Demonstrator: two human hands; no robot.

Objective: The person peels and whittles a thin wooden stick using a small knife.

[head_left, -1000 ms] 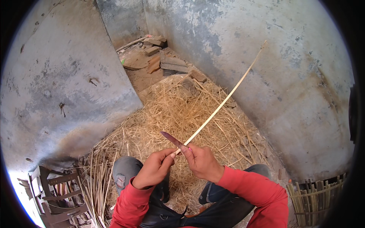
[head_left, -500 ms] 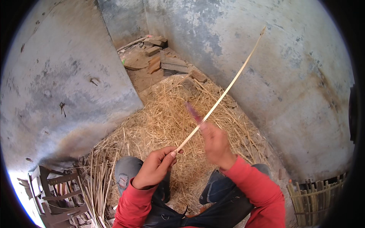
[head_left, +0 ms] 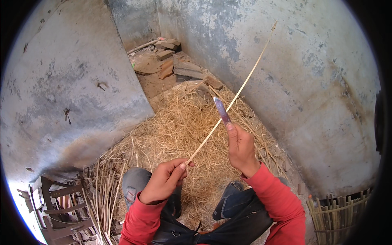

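Observation:
A long, thin, pale strip that looks like split bamboo (head_left: 209, 135) slants up and away to the right, its far tip darker and frayed. My left hand (head_left: 167, 176) pinches its near end between thumb and fingers, above my left knee. In my right hand (head_left: 241, 148) is a knife (head_left: 221, 111), gripped with the thumb along it and its blade pointing up and away. The blade crosses the strip partway along; whether the edge touches it I cannot tell. The knife's handle is hidden inside my fist.
Pale shavings (head_left: 179, 118) cover the floor between and beyond my knees. Several long strips (head_left: 107, 196) lean at the left beside a dark wooden frame (head_left: 67, 204). Bricks (head_left: 165, 55) lie in the far corner. Worn walls (head_left: 310, 81) close in both sides; a slatted basket (head_left: 339, 214) stands at right.
My right hand with the knife has moved slightly away from my left hand, farther along the strip. The strip has turned narrower to view. My left hand has barely moved.

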